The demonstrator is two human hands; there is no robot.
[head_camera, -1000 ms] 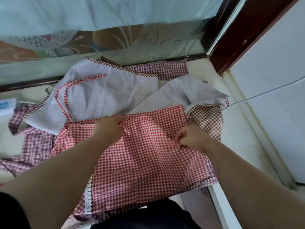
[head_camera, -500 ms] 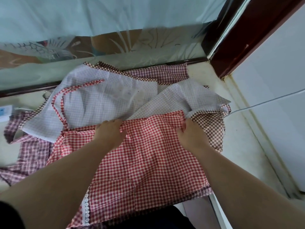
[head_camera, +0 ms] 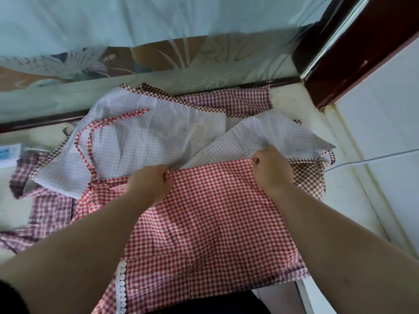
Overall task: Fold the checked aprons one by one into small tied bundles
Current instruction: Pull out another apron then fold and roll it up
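Right hand (head_camera: 272,171) slid out to the far corner of the red checked apron (head_camera: 215,218), fingers (head_camera: 258,160) now pinching its top hem; left hand (head_camera: 147,184) stays curled on the same hem; apron's spread over pale checked aprons (head_camera: 140,137) on the worktop (head_camera: 292,103).

- Bright, even daylight; the red-and-white checked cloth apron (head_camera: 215,218) is sharp.
- Beyond the apron, the pale teal frosted glass panel (head_camera: 158,23) glows, washed out.
- Faint, soft shadows lie on the apron beside the forearms (head_camera: 86,241).
- Right of the apron, the dark red wooden frame (head_camera: 362,53) bows with wide-angle distortion.
- Far left of it, the white power strip (head_camera: 9,154) is smeared.
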